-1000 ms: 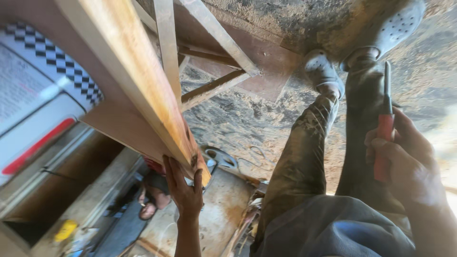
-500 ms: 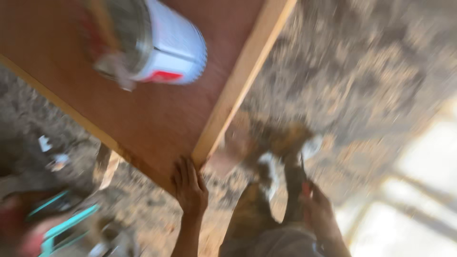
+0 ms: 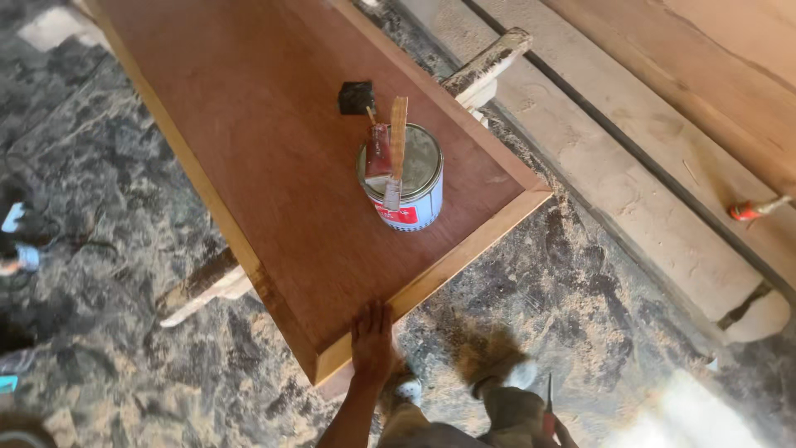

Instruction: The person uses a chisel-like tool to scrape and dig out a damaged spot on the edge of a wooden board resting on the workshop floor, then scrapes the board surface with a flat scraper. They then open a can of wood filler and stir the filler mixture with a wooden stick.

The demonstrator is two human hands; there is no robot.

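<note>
Since half a second ago the view has steadied and swung upward over the board, so that the tin, then blurred near the top of the picture, now stands sharp at the middle, while the left hand has kept its place on the near corner. That left hand (image 3: 372,342) lies flat at about 6 o'clock, fingers close together and pointing to 12, pressed on the pale edging of the wooden board (image 3: 274,158), a long reddish-brown panel with a light wood rim that runs from 11 o'clock down to its corner at 6. On the board, just right of centre, stands the tin can (image 3: 402,184), white with a red patch and a metal lid; across its lid rest a red-stained brush (image 3: 378,152) and a pale flat stick (image 3: 396,141), both pointing towards 12. A small black square (image 3: 356,97) lies on the board just beyond the tin at 12. Only a sliver of the right hand (image 3: 557,431) shows at 5 o'clock by the bottom edge, beside a thin red-handled tool (image 3: 548,406); whether it grips the tool I cannot tell. Worn shoes (image 3: 497,373) stand on the sawdust-strewn floor (image 3: 580,274) between the two hands. Rough timber supports (image 3: 487,62) poke out under the board at 1 and 8 o'clock, and pale planks (image 3: 630,182) run along 2 to 4 o'clock.
</note>
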